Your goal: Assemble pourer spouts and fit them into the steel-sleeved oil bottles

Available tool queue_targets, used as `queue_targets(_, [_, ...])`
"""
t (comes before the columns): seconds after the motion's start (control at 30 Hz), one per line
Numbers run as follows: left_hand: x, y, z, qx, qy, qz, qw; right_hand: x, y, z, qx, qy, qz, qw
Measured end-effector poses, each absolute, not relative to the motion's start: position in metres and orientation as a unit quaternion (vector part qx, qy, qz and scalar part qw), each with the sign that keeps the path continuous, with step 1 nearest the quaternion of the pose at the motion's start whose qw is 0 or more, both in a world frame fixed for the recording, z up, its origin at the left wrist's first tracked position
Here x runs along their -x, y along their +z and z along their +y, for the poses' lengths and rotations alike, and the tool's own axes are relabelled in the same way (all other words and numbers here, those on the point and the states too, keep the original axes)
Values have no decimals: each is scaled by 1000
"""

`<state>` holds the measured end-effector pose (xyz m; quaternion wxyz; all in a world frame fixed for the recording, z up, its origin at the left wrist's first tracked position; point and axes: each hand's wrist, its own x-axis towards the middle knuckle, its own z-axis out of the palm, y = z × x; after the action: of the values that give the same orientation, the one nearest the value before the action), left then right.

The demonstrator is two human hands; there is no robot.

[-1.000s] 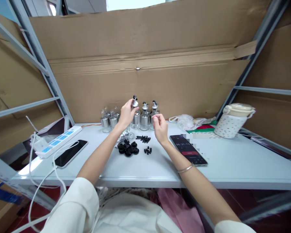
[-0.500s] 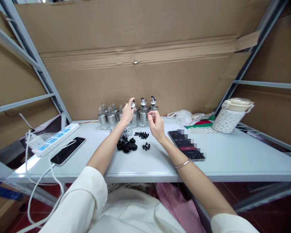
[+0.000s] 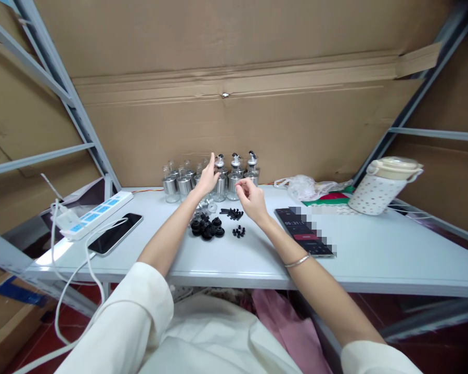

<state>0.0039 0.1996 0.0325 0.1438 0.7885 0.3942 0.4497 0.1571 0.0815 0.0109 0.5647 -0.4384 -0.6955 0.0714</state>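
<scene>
Near the back of the table, my left hand [image 3: 209, 177] is open, its fingers stretched upward beside a glass bottle [image 3: 220, 193] with a steel sleeve. A black-and-silver pour spout [image 3: 219, 160] tops that bottle. My right hand [image 3: 252, 199] is held with thumb and fingers pinched together, in front of another spouted bottle [image 3: 252, 169]; whatever the pinch holds is hidden. Between them stands a third spouted bottle [image 3: 234, 187]. Several bottles without spouts [image 3: 170, 186] are grouped to the left. Below my hands lie black ribbed stoppers [image 3: 207, 229], small black caps [image 3: 239, 231] and thin black tubes [image 3: 232, 213].
A phone [image 3: 116, 235] and a white power strip [image 3: 101, 212] with cables lie at the left. To the right are a larger phone [image 3: 302, 231], a clear plastic bag [image 3: 302, 187] and a spotted tumbler [image 3: 378, 192]. Cardboard [image 3: 234, 124] closes off the back.
My left hand has come off the spout and moved slightly down and left of it, uncovering the spout. My right hand keeps its pinch. The whole view has shifted slightly.
</scene>
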Motion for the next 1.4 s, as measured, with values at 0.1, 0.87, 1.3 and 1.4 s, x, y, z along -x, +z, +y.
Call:
queue_targets(0.1, [19,21,173,-817,432,366,114,-155,8,84,455,54,-739,495])
queue_targets(0.87, [57,-15,136,-857,238,426,166,-153,0,85,523,14,-805,279])
queue_targets(1.3, [52,-11,138,-852,234,433,180,-153,5,83,528,38,-794,299])
queue_targets(1.4, [52,-12,139,-854,236,431,173,-152,5,82,529,40,-794,297])
